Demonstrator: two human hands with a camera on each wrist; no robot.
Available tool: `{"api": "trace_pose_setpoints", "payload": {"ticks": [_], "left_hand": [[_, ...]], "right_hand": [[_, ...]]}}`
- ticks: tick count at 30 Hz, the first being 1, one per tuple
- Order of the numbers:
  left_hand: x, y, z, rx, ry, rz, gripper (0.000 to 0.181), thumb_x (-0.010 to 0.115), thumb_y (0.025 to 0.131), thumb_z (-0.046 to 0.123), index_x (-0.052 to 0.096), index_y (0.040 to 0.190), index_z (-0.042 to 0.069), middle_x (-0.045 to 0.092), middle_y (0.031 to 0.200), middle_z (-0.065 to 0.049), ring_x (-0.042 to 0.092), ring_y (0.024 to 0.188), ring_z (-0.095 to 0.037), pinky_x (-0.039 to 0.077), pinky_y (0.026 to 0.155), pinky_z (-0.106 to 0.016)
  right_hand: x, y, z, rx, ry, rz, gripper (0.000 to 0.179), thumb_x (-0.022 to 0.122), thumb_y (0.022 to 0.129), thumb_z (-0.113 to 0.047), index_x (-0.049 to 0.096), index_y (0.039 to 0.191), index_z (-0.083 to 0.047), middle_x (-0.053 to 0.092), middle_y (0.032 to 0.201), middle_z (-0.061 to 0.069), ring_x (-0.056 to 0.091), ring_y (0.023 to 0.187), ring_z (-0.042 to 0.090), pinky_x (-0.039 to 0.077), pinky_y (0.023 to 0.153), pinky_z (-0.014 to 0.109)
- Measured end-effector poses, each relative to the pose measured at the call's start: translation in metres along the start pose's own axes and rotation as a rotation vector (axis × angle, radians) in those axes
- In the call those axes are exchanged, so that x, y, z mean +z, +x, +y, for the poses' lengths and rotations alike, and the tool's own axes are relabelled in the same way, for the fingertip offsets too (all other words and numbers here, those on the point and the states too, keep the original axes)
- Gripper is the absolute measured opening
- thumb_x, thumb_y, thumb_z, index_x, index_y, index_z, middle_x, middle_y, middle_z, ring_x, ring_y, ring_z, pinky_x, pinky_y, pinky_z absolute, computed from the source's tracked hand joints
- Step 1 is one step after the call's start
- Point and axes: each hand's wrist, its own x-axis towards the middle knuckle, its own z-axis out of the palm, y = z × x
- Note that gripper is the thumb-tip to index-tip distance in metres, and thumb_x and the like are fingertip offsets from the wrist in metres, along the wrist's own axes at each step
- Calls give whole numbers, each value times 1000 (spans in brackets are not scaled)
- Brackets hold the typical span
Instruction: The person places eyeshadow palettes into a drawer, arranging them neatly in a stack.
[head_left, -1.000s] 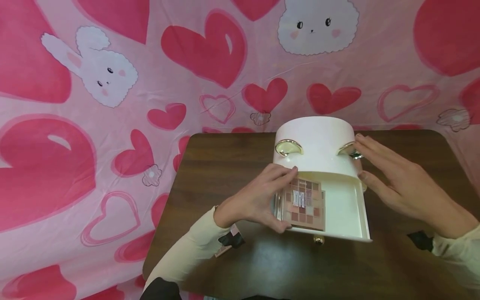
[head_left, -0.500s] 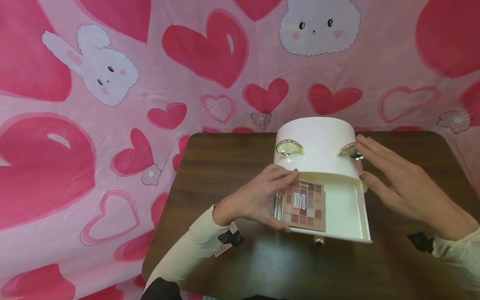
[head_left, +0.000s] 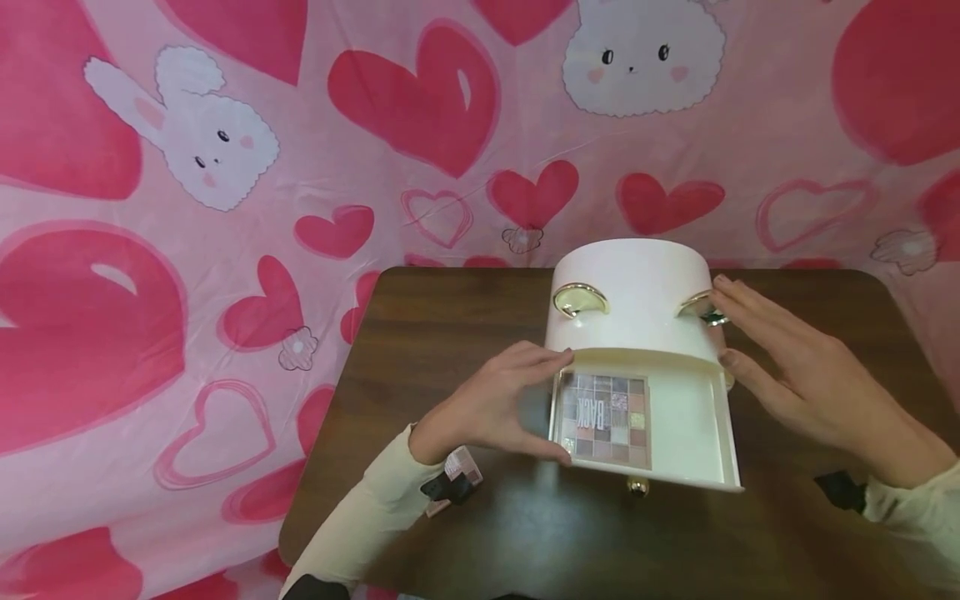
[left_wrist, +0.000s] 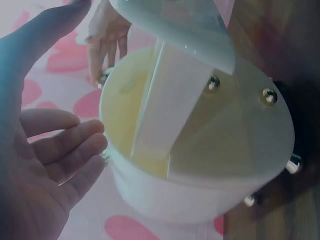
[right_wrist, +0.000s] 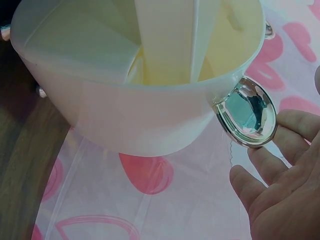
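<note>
1. Palette: inside the drawer, left side; placement appears done.
2. Left hand: grip spread wide, empty.
3. Right hand: fingers extended, touching gold ear, grasping nothing.
4. Apparently left: drawer unclosed; pinkish item on tabletop.

Cream long sleeves, bare hands, black pieces at both wrists.
Left sleeve was plain cream, fairly snug down the forearm, ending at the wrist; left hand was bare past it. Right sleeve matched in colour, looked creased near the cuff and ran out of frame. Left wrist had a small black piece, angular, uneven outline. Right wrist had a similar dark tab, pointed, beside the cuff; right hand also bare. Larger black patch showed farther up the left arm; couldn't tell garment or strap.
</note>
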Motion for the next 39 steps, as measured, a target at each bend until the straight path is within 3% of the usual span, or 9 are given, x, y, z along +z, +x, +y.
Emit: {"api": "trace_pose_setpoints", "payload": {"ticks": [8, 16, 22, 30, 36, 39], "left_hand": [[-11, -29, -2, -103, -39, 86, 98, 79, 60, 52, 40, 138, 8, 47, 132, -2, 42, 116, -12, 41, 91, -26], [-13, -65, 1, -255, 51, 132, 102, 78, 56, 57, 37, 140, 15, 46, 131, 2, 40, 117, -9, 42, 91, -31], [-4, -101, -5, -451, 141, 104, 109, 75, 54, 64, 33, 141, 13, 45, 129, 0, 37, 118, -14, 40, 92, -39], [5, -133, -13, -646, 125, 98, 112, 78, 49, 62, 32, 140, 17, 41, 132, -1, 33, 120, -14, 39, 93, -43], [16, -158, -16, -799, 186, -1, 119, 78, 46, 64, 29, 141, 11, 39, 133, -6, 31, 121, -18, 38, 95, -43], [23, -171, -19, -872, 196, -16, 123, 80, 44, 62, 27, 141, 9, 37, 134, -9, 29, 123, -20, 38, 95, -43]], "right_hand": [[1, -1, -1, -3, 6, -8, 69, 66, 83, -19, 32, 143, -17, 26, 147, 1, 24, 133, 20, 17, 106, 23], [3, -1, 0, -7, 21, -14, 69, 65, 83, -19, 31, 143, -17, 26, 148, 1, 23, 134, 20, 17, 106, 24], [5, 0, 2, -20, 14, 0, 69, 66, 83, -20, 32, 143, -16, 27, 147, 1, 24, 133, 20, 16, 105, 21], [5, -2, 2, 1, 1, 23, 67, 65, 84, -19, 33, 142, -17, 27, 147, 1, 24, 133, 19, 16, 105, 20], [5, 0, 1, -16, 16, 30, 65, 65, 84, -19, 35, 142, -16, 29, 146, 2, 25, 133, 20, 16, 104, 17], [5, 0, 0, -19, 17, 31, 65, 65, 84, -19, 35, 141, -16, 29, 146, 3, 26, 133, 20, 16, 103, 16]]}}
